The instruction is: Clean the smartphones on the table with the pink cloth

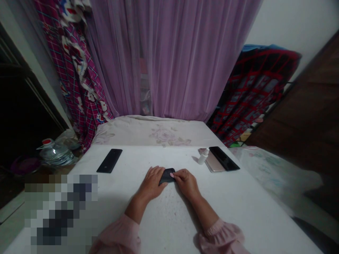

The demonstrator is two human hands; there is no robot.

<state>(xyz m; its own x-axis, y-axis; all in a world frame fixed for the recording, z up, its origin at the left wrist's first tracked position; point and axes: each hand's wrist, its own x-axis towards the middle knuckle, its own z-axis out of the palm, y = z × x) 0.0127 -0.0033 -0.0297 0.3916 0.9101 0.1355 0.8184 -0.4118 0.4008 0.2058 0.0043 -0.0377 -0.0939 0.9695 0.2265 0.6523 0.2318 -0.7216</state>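
Furthest to my left, a big clear jug (57, 153) with a red cap sits low beside the white table (137, 158). The table's near left corner is covered by a patch of coarse blocks, so I cannot tell what lies there. Further up, a black phone-like slab (109, 161) lies flat and slanted near the left edge, well apart from my hands.

My left hand (153, 181) comes next, reaching in from a pink sleeve. Its fingers lie close together over the left end of a small dark flat object (167, 176), the thumb along the near edge, so I hold it between them. This object lies low over the middle of the table, between my two hands; whether it touches the tabletop, I cannot tell.

At its right end is my right hand (186, 181), narrowed, with thumb and forefinger pinched on a small pink piece (172, 175) against the object. The piece is too small for me to tell what it is.

Past that hand and further from me, a small white bottle (202, 158) stands at the left side of a pale pink phone-like slab (214, 163). Just to the right of that slab, a second black slab (225, 159) lies slanted alongside it.
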